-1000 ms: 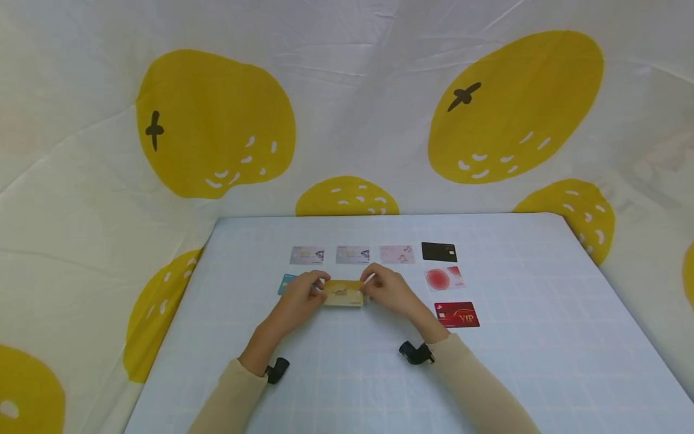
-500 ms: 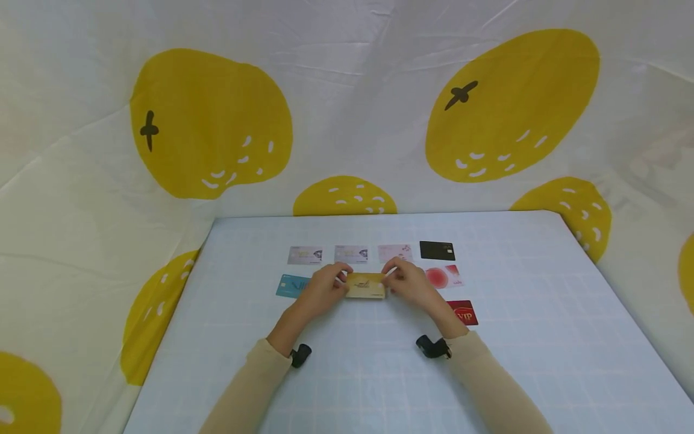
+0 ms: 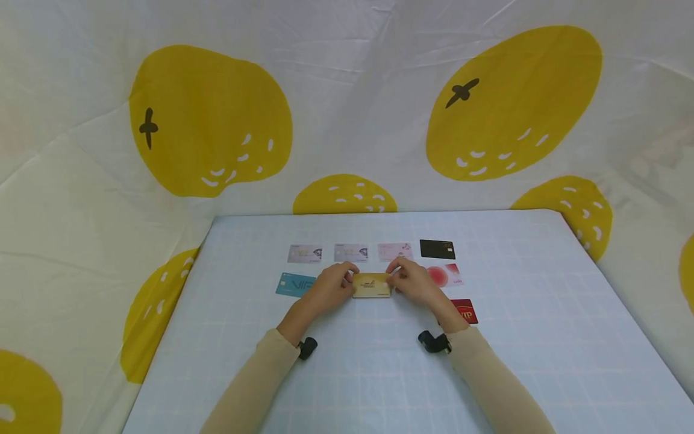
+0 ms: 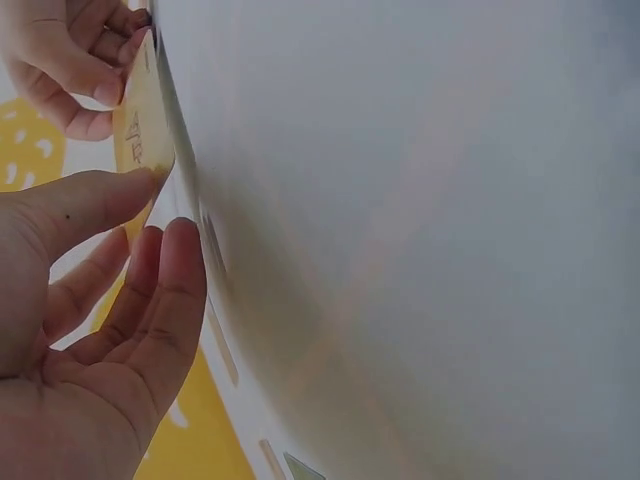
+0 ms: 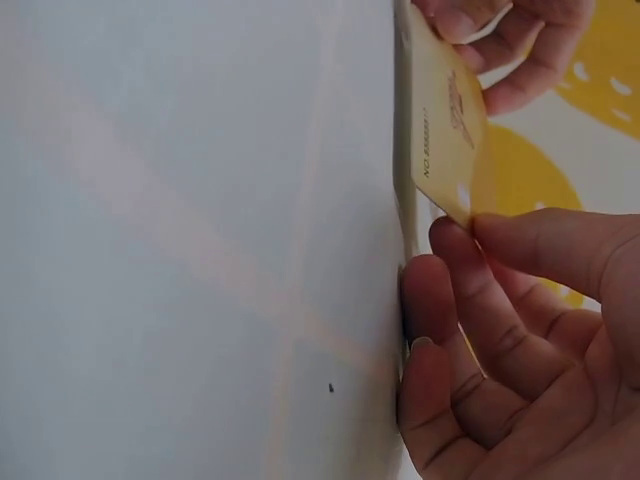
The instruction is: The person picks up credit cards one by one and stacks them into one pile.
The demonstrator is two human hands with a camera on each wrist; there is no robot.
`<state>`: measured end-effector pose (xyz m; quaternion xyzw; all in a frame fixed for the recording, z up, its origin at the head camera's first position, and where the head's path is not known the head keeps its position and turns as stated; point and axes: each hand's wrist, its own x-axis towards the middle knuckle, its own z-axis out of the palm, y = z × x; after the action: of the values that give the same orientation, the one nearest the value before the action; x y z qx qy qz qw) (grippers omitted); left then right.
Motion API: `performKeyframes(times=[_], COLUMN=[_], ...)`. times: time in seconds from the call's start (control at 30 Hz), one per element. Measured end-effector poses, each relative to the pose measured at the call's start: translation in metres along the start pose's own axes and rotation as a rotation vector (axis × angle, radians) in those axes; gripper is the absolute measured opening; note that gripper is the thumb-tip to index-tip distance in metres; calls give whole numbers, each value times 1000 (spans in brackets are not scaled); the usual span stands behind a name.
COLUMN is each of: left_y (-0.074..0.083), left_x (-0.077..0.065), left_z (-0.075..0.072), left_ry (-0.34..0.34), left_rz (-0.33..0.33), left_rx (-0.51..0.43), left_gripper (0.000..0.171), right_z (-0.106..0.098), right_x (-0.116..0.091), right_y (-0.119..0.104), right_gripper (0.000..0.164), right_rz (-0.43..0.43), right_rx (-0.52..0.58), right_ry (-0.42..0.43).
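Observation:
A gold card [image 3: 372, 286] with dark script and a printed number lies between my two hands, close over the table. My left hand [image 3: 332, 288] pinches its left edge between thumb and fingers; the left wrist view shows the thumb on the face of the gold card [image 4: 143, 125]. At the opposite end, my right hand [image 3: 416, 286] pinches the card's right edge, thumb and index finger meeting at a corner in the right wrist view. Left of the left hand lies a blue VIP card [image 3: 295, 284], partly covered by it. A white card with a red circle [image 3: 446, 276] lies beside the right hand.
Behind the hands runs a row of cards: two silvery ones [image 3: 305, 254], a pink one [image 3: 394, 251] and a black one [image 3: 437, 249]. A red VIP card [image 3: 465, 311] sits partly under the right forearm. A patterned curtain [image 3: 347, 120] hangs behind the table [image 3: 515, 361].
Both hands have carried the gold card to the right and slightly away from me, clearing more of the blue card. In the last half second it shifted only slightly further right.

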<state>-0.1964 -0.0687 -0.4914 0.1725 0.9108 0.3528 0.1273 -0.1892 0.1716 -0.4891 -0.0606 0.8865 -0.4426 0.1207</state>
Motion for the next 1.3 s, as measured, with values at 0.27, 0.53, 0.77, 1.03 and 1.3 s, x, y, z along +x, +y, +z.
performKeyframes(times=[0.27, 0.53, 0.77, 1.03, 1.3], left_y=[1, 0, -2, -1, 0], left_x=[2, 4, 6, 6, 4], left_z=[0, 2, 3, 1, 1], left_ry=[-17, -41, -63, -83, -88], left_rz=[12, 19, 11, 8, 8], left_rx=[45, 109, 115, 112, 115], left_gripper=[36, 38, 38, 34, 33], right_z=[2, 5, 9, 11, 13], right_x=[6, 9, 9, 10, 11], right_y=[-2, 0, 5, 2, 1], right_gripper=[13, 13, 12, 12, 13], right_rz=[-3, -5, -29, 6, -2], right_rx=[-46, -99, -163, -180, -204], right_ry=[16, 37, 53, 30, 20])
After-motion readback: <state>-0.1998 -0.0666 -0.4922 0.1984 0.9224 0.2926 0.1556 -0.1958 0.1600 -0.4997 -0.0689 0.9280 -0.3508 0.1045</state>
